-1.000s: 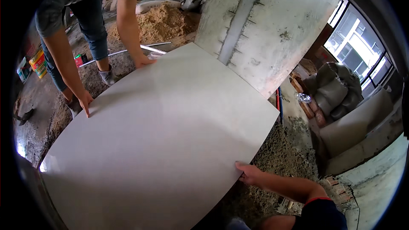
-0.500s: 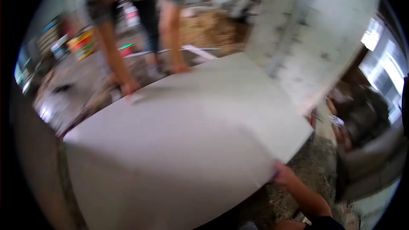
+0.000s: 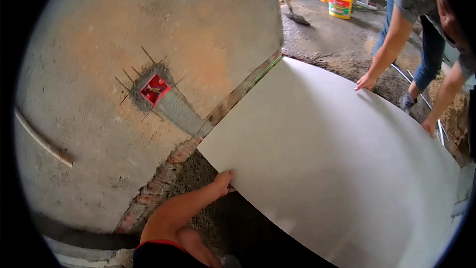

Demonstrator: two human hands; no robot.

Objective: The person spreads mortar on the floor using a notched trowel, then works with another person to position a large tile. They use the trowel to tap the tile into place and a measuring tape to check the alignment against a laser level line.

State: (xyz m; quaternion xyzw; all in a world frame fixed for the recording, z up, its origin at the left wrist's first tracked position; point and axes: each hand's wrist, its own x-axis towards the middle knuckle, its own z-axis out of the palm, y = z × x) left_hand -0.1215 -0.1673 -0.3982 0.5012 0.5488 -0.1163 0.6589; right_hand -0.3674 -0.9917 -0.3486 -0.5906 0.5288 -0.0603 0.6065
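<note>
Left: a pale pipe (image 3: 42,139) shows against the wall (image 3: 84,69). To its right, a red box (image 3: 155,89) is sunk in the wall, probably so that its wires (image 3: 158,88) sit behind the surface.

Lower left to centre: the left hand (image 3: 224,181) grips the near edge of the slab (image 3: 317,164), close to its left corner. The thumb lies on top and the fingers curl below, largely hidden, pinching the edge; this presumably bears weight from beneath and steadies the face. The right hand is out of frame; its fingers cannot be judged.

Centre to lower right: the pale slab lies broad face up, its left edge beside the wall's foot; contact is uncertain.

Upper right: a yellow bucket (image 3: 340,5) stands behind. A co-worker's two hands, one (image 3: 366,82) nearer the centre, the other (image 3: 429,126) farther right, meet the far edge, likely sharing the load; their finger closure underneath is hidden.
</note>
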